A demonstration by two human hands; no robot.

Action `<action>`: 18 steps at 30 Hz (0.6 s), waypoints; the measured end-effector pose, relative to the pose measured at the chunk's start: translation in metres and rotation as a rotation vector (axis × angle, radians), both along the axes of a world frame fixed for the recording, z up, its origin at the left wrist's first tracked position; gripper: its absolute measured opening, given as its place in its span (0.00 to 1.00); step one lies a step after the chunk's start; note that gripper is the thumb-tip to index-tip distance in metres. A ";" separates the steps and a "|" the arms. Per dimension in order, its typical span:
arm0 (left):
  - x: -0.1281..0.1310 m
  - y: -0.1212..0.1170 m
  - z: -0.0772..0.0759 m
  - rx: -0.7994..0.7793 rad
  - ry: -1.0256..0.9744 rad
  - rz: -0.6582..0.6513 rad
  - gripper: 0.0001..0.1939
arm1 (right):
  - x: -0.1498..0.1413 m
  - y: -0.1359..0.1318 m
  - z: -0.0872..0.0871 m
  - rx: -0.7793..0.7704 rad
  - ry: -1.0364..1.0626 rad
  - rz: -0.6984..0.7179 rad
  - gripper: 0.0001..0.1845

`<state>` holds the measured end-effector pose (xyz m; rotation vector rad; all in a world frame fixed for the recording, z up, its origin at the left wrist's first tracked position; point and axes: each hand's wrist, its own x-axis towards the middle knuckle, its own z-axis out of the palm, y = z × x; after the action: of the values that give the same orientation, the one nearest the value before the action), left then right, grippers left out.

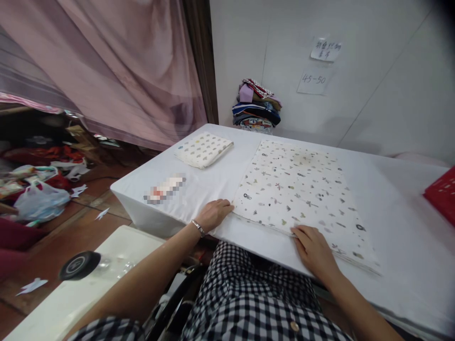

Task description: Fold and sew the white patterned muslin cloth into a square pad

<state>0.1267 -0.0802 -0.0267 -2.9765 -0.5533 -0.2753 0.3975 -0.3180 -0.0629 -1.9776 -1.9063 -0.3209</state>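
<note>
A white cloth [291, 189] printed with small plants and other figures lies folded and flat on the white-covered table [227, 168]. At its near left corner, my left hand [213, 214] pinches the edge between thumb and fingers; a metal bracelet circles that wrist. My right hand [313, 247] holds the near edge around its middle, fingers on top and thumb low at the side. A faint brownish stain shows near the far edge of the fabric. Farther left rests a smaller folded cloth [204, 149] with a grey heart-like print, apart from both hands.
A blurred-out object [164, 188] lies at the table's left. Stacked folded clothes [256, 106] stand by the wall behind. A red container [442, 196] sits at the far right. Below left are a white sewing-machine-like surface [117, 246] and a plastic bag [40, 201]. A pink curtain [135, 61] hangs left.
</note>
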 end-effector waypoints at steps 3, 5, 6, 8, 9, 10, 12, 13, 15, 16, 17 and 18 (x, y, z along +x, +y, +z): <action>0.005 0.005 0.007 0.038 0.074 -0.070 0.12 | -0.001 0.000 0.000 -0.011 -0.003 0.000 0.16; 0.009 0.008 0.010 0.071 0.114 -0.125 0.11 | -0.001 -0.001 0.001 -0.017 0.003 -0.001 0.16; 0.011 0.009 0.011 0.084 0.128 -0.145 0.11 | -0.001 -0.001 0.001 -0.016 0.008 -0.003 0.16; 0.013 0.010 0.012 0.102 0.143 -0.165 0.10 | -0.002 -0.001 0.001 -0.011 0.013 -0.004 0.16; 0.014 0.011 0.012 0.110 0.146 -0.170 0.10 | -0.002 -0.001 0.001 -0.008 0.014 -0.004 0.16; 0.013 0.011 0.011 0.121 0.145 -0.168 0.11 | -0.001 -0.001 0.001 -0.005 0.013 -0.004 0.16; 0.011 0.013 0.008 0.150 0.134 -0.154 0.11 | -0.001 -0.002 0.000 -0.003 0.011 -0.006 0.16; 0.009 0.014 0.007 0.164 0.125 -0.149 0.12 | -0.001 -0.002 -0.001 -0.006 0.010 -0.007 0.16; 0.005 0.015 0.004 0.176 0.103 -0.143 0.12 | 0.000 -0.002 -0.001 -0.014 0.011 -0.007 0.16; 0.003 0.015 0.002 0.171 0.092 -0.143 0.12 | 0.000 -0.002 -0.001 -0.016 0.013 -0.006 0.16; 0.001 0.015 0.002 0.157 0.081 -0.145 0.12 | 0.000 -0.002 -0.001 -0.016 0.016 -0.002 0.16; -0.001 0.014 0.002 0.136 0.067 -0.143 0.12 | 0.000 -0.002 -0.001 -0.015 0.019 0.001 0.16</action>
<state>0.1261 -0.0663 -0.0251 -2.8843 -0.3016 -0.2144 0.3975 -0.3204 -0.0638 -1.9818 -1.9036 -0.2878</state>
